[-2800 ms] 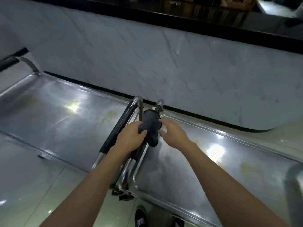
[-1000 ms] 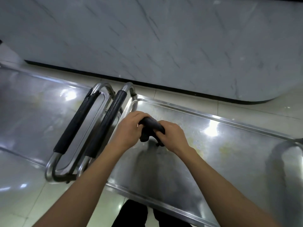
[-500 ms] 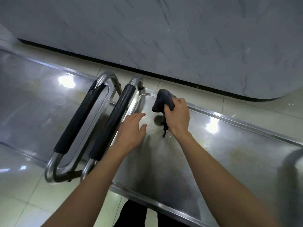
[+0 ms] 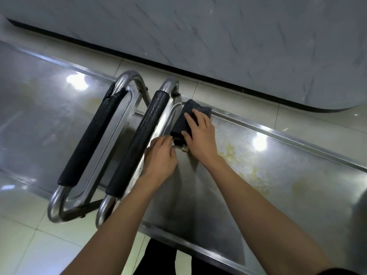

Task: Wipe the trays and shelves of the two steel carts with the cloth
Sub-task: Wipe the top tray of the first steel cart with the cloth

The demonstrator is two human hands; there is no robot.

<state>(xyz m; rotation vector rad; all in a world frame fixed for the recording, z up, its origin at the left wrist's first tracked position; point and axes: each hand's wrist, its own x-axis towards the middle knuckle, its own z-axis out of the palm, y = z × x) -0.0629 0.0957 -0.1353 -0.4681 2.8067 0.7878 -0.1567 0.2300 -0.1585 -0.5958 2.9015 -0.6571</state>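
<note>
Both bare forearms reach forward. The right hand (image 4: 199, 133) lies flat, fingers spread and straight, palm down. The left hand (image 4: 160, 156) sits just beside it, fingertips apparently pinching, though blurred.

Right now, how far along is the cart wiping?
Nothing looks finished. In hand: the right hand presses the cloth flat in the far corner of the right tray, with the left hand touching the cloth's near end. Left: yellowish stains across that tray, more on the left tray, and the shelves, which are out of view.
</note>
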